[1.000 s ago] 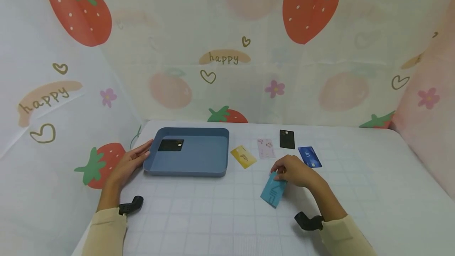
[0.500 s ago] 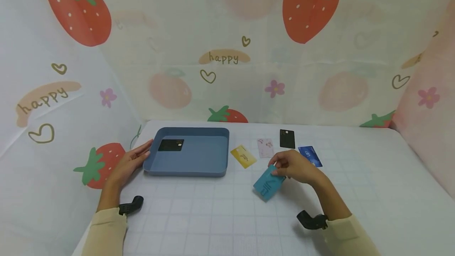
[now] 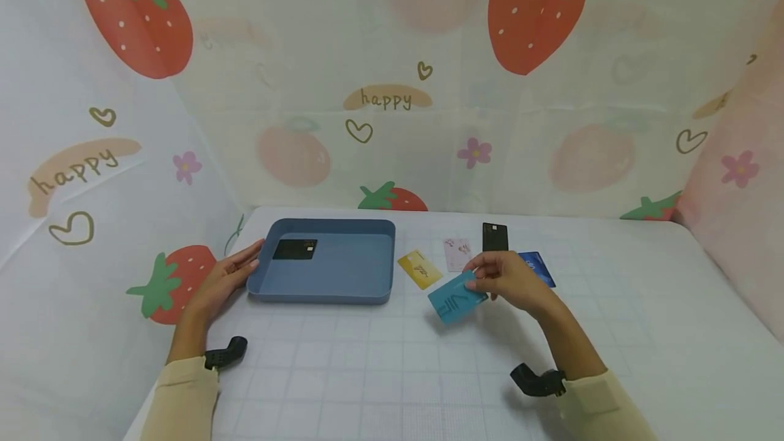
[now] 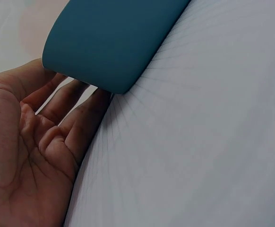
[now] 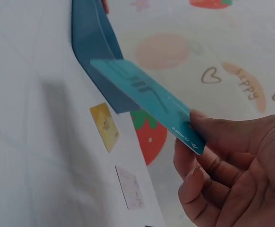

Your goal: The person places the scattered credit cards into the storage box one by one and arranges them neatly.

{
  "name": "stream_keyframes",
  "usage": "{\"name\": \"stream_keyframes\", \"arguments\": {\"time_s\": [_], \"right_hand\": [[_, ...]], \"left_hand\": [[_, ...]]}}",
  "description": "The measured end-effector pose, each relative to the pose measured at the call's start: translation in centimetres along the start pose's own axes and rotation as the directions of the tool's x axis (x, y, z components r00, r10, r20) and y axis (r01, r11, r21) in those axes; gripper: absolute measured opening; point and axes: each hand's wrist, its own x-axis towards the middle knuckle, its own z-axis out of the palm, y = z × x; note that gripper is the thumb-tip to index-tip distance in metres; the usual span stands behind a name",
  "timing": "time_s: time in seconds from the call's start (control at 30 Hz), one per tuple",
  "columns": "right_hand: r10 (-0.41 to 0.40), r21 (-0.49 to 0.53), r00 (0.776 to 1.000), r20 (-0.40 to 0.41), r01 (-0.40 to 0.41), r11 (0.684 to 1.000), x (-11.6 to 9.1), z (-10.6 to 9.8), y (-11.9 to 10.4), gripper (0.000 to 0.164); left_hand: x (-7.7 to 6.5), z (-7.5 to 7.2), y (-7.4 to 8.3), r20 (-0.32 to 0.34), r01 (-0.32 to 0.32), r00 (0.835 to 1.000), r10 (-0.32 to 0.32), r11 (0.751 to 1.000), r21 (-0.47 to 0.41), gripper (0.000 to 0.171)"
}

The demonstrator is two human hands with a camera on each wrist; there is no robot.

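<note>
My right hand [image 3: 511, 282] pinches a teal VIP card [image 3: 454, 298] by one end, between thumb and fingers. The card is held up above the table, tilted, as the right wrist view shows. My left hand [image 3: 223, 282] lies with fairly straight fingers against the left wall of a blue tray [image 3: 331, 299]; in the left wrist view the fingers reach along the tray's outer side [image 4: 104, 52]. Inside the tray, at its upper left, lies a black card [image 3: 295, 250]. A yellow card [image 3: 419, 269] rests on the table between the tray and the teal card.
Behind my right hand lie a pale pink patterned card [image 3: 457, 254], a second black card [image 3: 495, 237] and a blue card [image 3: 537, 269], partly covered by the hand. The white gridded table [image 3: 343, 373] meets a strawberry-print curtain [image 3: 282, 87] at the back.
My right hand has lifted the teal card off its earlier spot and carried it up and a little left, turning it towards level. The left hand and the tray have stayed put.
</note>
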Motion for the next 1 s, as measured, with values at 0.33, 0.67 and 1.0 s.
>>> {"name": "stream_keyframes", "arguments": {"time_s": [0.33, 0.67, 1.0], "right_hand": [[0.03, 0.088, 0.997, -0.07, -0.024, 0.996, 0.06, 0.43, -0.29, 0.03], [0.069, 0.18, 0.993, -0.092, -0.052, 0.982, -0.02, 0.7, -0.52, 0.034], [0.065, 0.206, 0.995, -0.082, -0.047, 0.977, -0.22, 0.92, -0.86, 0.037]], "left_hand": [[-0.27, -0.14, -0.06, -0.007, 0.007, 1.0, -0.007, 1.0, 0.021, 0.059], [-0.25, -0.16, 0.07, -0.018, 0.022, 1.0, -0.021, 0.999, 0.046, 0.058], [-0.13, -0.25, 0.09, -0.018, 0.024, 1.0, -0.023, 0.999, 0.037, 0.059]]}}
